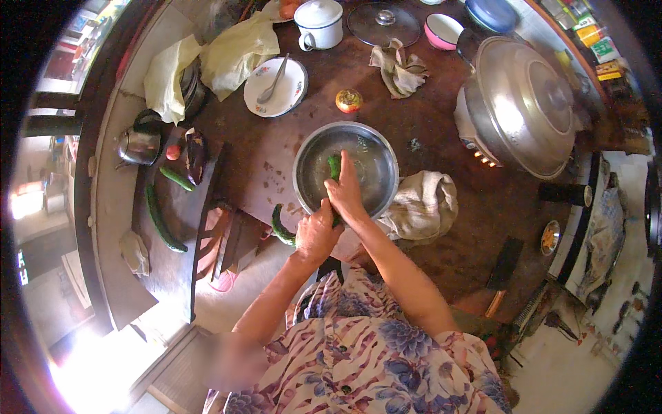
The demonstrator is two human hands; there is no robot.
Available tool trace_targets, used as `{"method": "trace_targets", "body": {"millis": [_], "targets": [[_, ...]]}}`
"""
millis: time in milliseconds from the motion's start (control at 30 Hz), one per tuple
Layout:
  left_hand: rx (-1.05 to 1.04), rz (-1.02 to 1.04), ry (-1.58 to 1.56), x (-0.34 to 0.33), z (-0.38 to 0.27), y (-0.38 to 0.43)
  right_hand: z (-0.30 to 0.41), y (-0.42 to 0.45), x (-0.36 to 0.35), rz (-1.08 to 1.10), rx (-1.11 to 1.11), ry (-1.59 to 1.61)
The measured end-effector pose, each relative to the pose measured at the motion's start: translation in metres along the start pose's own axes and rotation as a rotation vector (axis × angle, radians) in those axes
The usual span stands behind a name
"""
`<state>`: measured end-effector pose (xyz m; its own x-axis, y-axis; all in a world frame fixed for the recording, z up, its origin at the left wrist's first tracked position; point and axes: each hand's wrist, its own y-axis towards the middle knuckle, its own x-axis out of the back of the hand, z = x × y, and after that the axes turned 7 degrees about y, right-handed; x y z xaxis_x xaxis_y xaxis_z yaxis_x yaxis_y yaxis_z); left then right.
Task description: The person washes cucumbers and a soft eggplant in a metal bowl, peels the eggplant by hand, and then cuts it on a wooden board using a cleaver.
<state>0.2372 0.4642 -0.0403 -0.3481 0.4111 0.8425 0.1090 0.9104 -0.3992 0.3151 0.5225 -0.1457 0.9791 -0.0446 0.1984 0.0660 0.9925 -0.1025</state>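
A steel basin [362, 155] holding some water stands on the dark table before me. Over its near edge, my left hand [316, 233] grips the near end of a green cucumber [334, 165]. My right hand [345, 194] is closed around the middle of the same cucumber, its index finger stretched along it; the far end points into the basin. Another curved cucumber [282, 226] lies beside the basin, left of my left hand. A beige cloth [424, 207] is bunched against the basin's right side.
Beyond the basin are a tomato-like fruit [349, 101], a plate [289, 88] with a spoon, an enamel mug [320, 28] and a rag [398, 67]. A large lidded pan [522, 108] sits at right. A cleaver [504, 269] lies near right; an eggplant [195, 155] and cucumbers lie left.
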Motion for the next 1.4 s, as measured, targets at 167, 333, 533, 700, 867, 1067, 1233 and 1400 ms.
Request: {"method": "trace_targets", "body": {"millis": [167,333,533,700,867,1067,1233,1400], "targets": [[-0.060,-0.032,-0.008,0.008,-0.002,-0.008,0.017,0.049,0.016,0.210,-0.617,0.456],[-0.110,0.002,-0.068,0.012,-0.007,-0.019,0.007,0.077,0.052,0.551,-0.783,0.783],[-0.142,-0.092,-0.309,0.010,-0.005,-0.022,0.005,0.061,0.044,0.329,-0.729,1.688],[-0.116,-0.093,-0.236,0.011,0.000,-0.022,0.026,0.049,0.045,0.240,-0.738,1.625],[-0.071,-0.009,-0.095,0.015,0.005,-0.014,0.061,0.029,0.040,-0.055,-0.666,1.283],[-0.123,-0.032,0.100,0.030,0.000,-0.004,0.080,-0.008,0.022,-0.162,-0.580,0.884],[-0.106,-0.026,0.153,0.037,-0.001,-0.001,0.064,0.001,0.021,-0.254,-0.602,1.012],[-0.146,-0.671,-0.100,0.047,0.002,-0.039,0.057,0.016,0.037,-0.304,-0.656,1.136]]}}
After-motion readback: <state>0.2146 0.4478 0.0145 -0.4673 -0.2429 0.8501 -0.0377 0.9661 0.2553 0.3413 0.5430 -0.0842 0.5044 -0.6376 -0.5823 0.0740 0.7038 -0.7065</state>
